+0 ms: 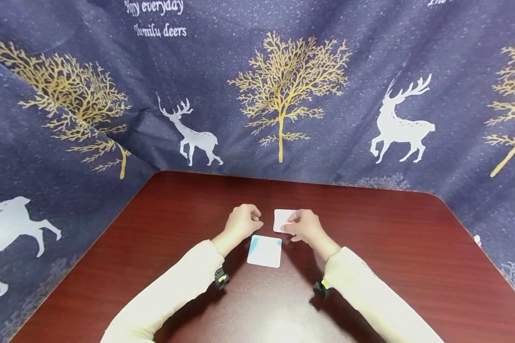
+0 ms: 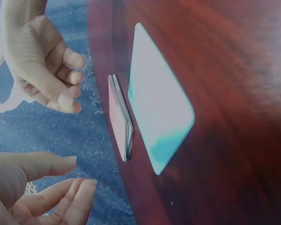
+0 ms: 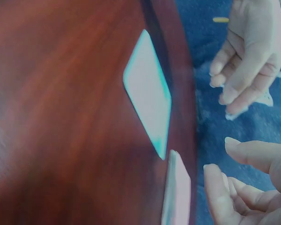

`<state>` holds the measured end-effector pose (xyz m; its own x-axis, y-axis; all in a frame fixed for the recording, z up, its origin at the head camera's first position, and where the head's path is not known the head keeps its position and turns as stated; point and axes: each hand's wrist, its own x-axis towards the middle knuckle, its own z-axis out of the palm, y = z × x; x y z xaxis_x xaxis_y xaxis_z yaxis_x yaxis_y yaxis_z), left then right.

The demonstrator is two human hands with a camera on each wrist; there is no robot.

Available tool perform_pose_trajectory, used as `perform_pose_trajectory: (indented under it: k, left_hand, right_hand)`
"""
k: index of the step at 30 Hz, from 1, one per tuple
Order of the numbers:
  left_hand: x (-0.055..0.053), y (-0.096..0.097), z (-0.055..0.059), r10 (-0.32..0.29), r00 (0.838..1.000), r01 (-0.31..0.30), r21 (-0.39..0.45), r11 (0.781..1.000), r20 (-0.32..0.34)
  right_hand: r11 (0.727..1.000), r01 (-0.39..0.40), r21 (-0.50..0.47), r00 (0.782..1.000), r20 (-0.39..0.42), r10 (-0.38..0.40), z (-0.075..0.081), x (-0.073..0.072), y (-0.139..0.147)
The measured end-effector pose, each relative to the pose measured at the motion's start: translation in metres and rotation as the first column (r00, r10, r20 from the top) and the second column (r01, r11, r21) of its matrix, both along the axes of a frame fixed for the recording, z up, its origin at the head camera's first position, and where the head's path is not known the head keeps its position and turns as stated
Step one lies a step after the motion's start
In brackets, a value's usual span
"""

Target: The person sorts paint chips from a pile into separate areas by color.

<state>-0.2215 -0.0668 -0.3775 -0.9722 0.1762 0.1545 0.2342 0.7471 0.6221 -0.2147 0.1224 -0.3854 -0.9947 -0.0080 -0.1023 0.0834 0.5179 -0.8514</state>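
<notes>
On the table lies a flat square card (image 1: 264,251), mostly white with light blue at its upper corners. Just beyond it sits a small stack of white, rounded-corner cards (image 1: 282,221), seen edge-on as layered pieces (image 2: 118,117) in the left wrist view. My right hand (image 1: 307,227) hovers at the stack's right side, overlapping it in the head view. Its thumb and fingers (image 3: 218,192) are apart with nothing between them in the right wrist view. To the left of the stack is my left hand (image 1: 242,222), fingers loosely bent and holding nothing.
The reddish-brown wooden table (image 1: 189,209) has a bright glare patch near its front. A dark blue cloth (image 1: 257,95) with printed deer and trees hangs behind and beside it. Small dark devices (image 1: 221,278) are strapped at both wrists.
</notes>
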Motion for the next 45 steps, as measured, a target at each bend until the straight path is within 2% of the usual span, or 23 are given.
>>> perform_pose_trajectory:
  k: [2,6,11,17,20,24,31,39,45]
  left_hand:
    - [-0.006,0.004,0.002,0.004,1.000,-0.004,0.002,1.000,-0.002]
    - [-0.017,0.009,0.005,0.015,1.000,-0.016,0.056,0.998,0.019]
    - [-0.029,0.015,0.001,0.011,0.999,-0.016,0.138,0.990,0.035]
    - [-0.037,0.028,-0.008,0.021,0.996,-0.040,0.216,0.976,0.091]
    - [-0.040,0.035,-0.012,0.044,0.992,-0.067,0.204,0.977,0.116]
    - [-0.042,0.043,-0.014,0.078,0.987,-0.097,0.140,0.985,0.138]
    - [-0.043,0.053,-0.022,0.079,0.965,-0.106,0.094,0.990,0.252]
    - [-0.046,0.054,-0.033,0.086,0.967,-0.104,0.062,0.993,0.238]
    - [-0.050,0.055,-0.034,0.075,0.970,-0.090,0.055,0.994,0.232]
  right_hand:
    - [0.996,0.016,0.083,0.999,-0.030,-0.014,0.005,-0.005,0.006]
    - [0.972,0.049,0.230,0.997,-0.077,-0.032,0.011,-0.013,0.017]
    - [0.980,0.044,0.195,0.999,-0.034,-0.038,0.011,-0.019,0.026]
    - [0.967,0.061,0.247,0.998,-0.034,-0.054,0.004,-0.026,0.034]
    - [0.974,0.073,0.214,0.997,-0.013,-0.072,0.000,-0.029,0.036]
    - [0.987,0.076,0.143,0.997,0.020,-0.079,-0.007,-0.031,0.038]
    - [0.994,0.096,0.044,0.993,0.065,-0.098,-0.018,-0.035,0.039]
    - [0.990,0.106,-0.093,0.990,0.105,-0.096,-0.023,-0.039,0.038]
    - [0.992,0.107,-0.070,0.990,0.102,-0.100,-0.021,-0.039,0.035]
